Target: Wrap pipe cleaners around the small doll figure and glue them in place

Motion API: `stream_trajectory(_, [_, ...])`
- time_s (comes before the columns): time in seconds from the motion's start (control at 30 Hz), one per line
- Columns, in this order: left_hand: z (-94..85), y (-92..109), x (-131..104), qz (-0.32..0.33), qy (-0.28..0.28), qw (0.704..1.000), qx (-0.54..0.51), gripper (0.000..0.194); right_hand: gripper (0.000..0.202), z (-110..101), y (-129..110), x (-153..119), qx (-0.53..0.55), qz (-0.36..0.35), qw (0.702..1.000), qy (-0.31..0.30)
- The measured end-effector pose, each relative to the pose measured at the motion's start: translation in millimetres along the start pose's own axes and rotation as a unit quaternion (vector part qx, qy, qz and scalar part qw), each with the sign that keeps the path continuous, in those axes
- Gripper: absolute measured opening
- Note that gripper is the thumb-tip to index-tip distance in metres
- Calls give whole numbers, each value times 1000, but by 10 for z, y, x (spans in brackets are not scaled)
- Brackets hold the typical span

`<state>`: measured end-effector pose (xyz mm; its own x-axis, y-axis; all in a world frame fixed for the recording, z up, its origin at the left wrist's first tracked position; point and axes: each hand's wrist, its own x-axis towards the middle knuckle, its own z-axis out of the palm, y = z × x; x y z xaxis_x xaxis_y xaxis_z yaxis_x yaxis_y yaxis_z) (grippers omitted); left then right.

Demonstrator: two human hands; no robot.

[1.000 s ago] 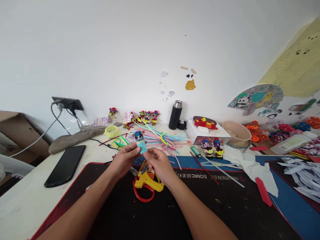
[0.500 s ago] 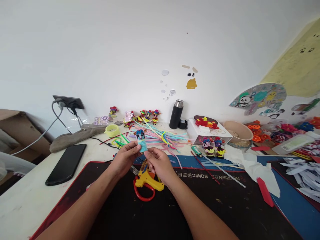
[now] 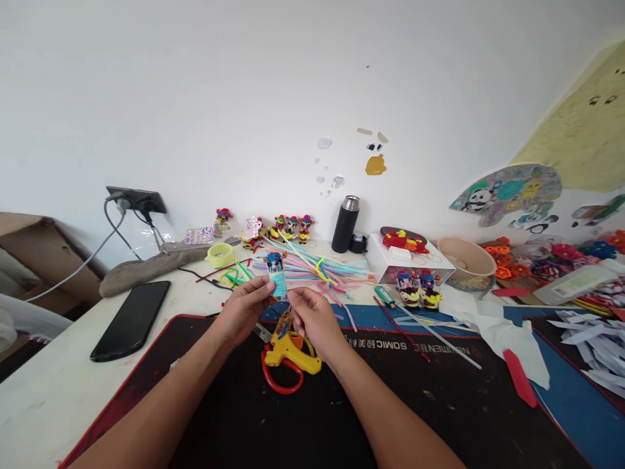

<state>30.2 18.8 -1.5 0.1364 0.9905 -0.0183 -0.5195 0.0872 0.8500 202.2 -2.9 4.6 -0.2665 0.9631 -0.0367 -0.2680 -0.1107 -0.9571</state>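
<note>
My left hand [image 3: 247, 309] is closed around a small pipe-cleaner doll [image 3: 278, 283] with a blue and red headdress and a light-blue wrapped body. The doll stands nearly upright, facing me. At its lower right side, my right hand [image 3: 312, 318] pinches what looks like the end of the light-blue pipe cleaner, mostly hidden by the fingertips. Below both hands lies a yellow glue gun [image 3: 293, 355], resting over red-handled scissors [image 3: 283, 389] on the dark mat [image 3: 234, 417].
Loose coloured pipe cleaners [image 3: 312, 264] lie behind the doll. Finished dolls [image 3: 293, 228] line the wall, and two more [image 3: 418, 290] stand right. A black thermos [image 3: 345, 225], white box [image 3: 410, 260], beige bowl [image 3: 466, 258], phone [image 3: 131, 320] and yellow tape roll [image 3: 219, 254] surround the mat.
My right hand has shifted slightly right and down from the doll's body, showing more of the light-blue wrap. My left hand keeps its hold. The view has moved very slightly.
</note>
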Motion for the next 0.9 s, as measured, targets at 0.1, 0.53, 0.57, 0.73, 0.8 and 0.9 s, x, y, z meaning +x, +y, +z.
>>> stream_trajectory(0.1, [0,-11,3,-4,1,1000,4,30,45,2,-3,0,-3,0,1000,3])
stream_trajectory(0.53, [15,-12,-11,-2,-3,1000,20,29,42,-5,10,-1,-11,4,1000,1])
stream_trajectory(0.57, [13,-14,-10,-1,-3,1000,20,28,42,-6,11,-2,-12,4,1000,2])
stream_trajectory(0.73, [-1,-14,4,2,4,1000,13,29,43,-9,11,-3,-11,3,1000,1])
stream_trajectory(0.8, [-6,-9,9,1,6,1000,11,31,44,-9,13,0,-9,3,1000,1])
stream_trajectory(0.9, [-9,-8,13,-1,10,1000,9,33,45,-6,23,10,-5,4,1000,2])
